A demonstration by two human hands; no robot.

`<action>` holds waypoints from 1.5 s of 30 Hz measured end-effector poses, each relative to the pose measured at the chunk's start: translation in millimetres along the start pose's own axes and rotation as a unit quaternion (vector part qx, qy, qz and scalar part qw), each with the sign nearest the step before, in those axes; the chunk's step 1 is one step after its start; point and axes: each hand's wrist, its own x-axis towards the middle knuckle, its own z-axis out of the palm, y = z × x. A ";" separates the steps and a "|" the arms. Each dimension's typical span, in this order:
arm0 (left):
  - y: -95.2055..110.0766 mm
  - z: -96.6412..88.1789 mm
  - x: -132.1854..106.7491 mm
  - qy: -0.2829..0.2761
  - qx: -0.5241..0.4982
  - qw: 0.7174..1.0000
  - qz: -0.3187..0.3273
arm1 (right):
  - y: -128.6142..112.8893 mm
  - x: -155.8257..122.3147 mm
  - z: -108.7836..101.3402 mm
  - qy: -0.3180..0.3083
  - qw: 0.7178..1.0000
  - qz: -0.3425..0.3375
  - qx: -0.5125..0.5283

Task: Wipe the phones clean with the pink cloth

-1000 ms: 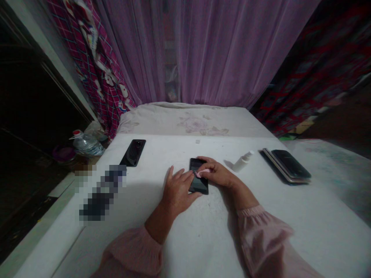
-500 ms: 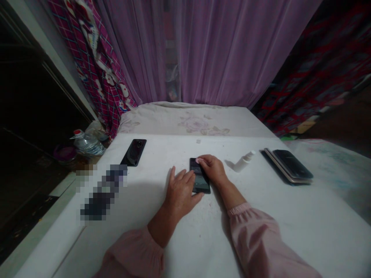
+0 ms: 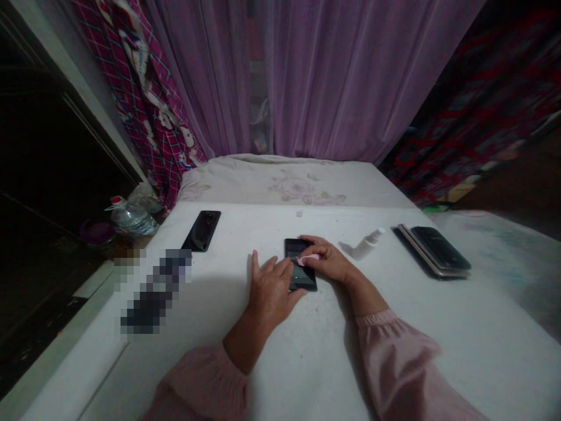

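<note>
A black smartphone lies face up on the white table, its middle covered by my hands. My right hand pinches a small pink cloth against the phone's screen. My left hand sits at the phone's near left corner, with fingertips on its edge and the thumb beside its lower end. The part of the screen under the right fingers is hidden.
A second black phone lies at the table's far left. A small white spray bottle and a stack of phones stand to the right. A pixelated object lies left of my hands. A bedspread and curtains lie beyond.
My right hand has moved back across the screen from the phone's far end toward its middle, bringing the pink cloth into view. My left hand stays about where it was.
</note>
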 end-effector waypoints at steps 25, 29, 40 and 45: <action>-9.9 14.0 -0.2 0.064 0.055 0.991 0.101 | -5.1 2.7 21.2 0.019 0.993 -0.048 -0.105; -4.5 11.2 0.2 0.067 0.057 0.991 0.099 | -0.2 7.7 30.9 0.113 0.984 -0.022 -0.138; -6.2 9.6 0.7 0.058 0.039 0.993 0.097 | -1.8 8.1 30.5 0.076 0.988 -0.042 -0.131; -6.3 6.2 0.3 0.041 -0.021 0.998 0.049 | -1.8 8.7 33.6 0.096 0.986 -0.019 -0.131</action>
